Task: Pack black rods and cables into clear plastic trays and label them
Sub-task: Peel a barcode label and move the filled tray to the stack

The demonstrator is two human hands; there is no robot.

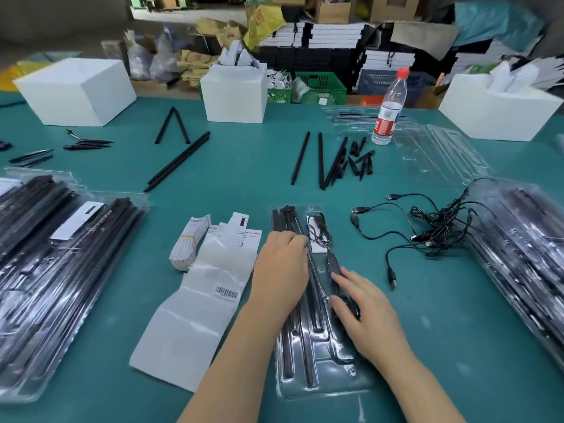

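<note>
1. A clear tray (317, 358) lies on the green table (427, 331) straight ahead, with black rods (300, 340) seated in its long left channels and a coiled cable (319, 232) in its upper right pocket.
2. The left hand (282, 267) rests over the rods near the tray's middle, fingers bent down onto them; whether it pinches a rod or only presses is hard to tell, since the fingertips are hidden.
3. The right hand (364, 309) lies flat, fingers straight and spread, pressing the cable's black inline block (332, 264) into the right-hand pocket. It grips nothing.
4. Judged stage: seating the contents before labelling (the label strip (198, 306) lies just left of the tray, untouched).
5. Risks:
   - The thin tray may flex under uneven pressure and pop a rod out of its channel.
   - The springy cable could uncoil over the tray edge once the palm lifts.
   - The loose cables (427, 230) tangled to the right lie near; a careless sweep could drag one in.
6. More loose rods (320, 160) lie farther back, and stacks of filled trays (61, 270) sit at both sides.
</note>
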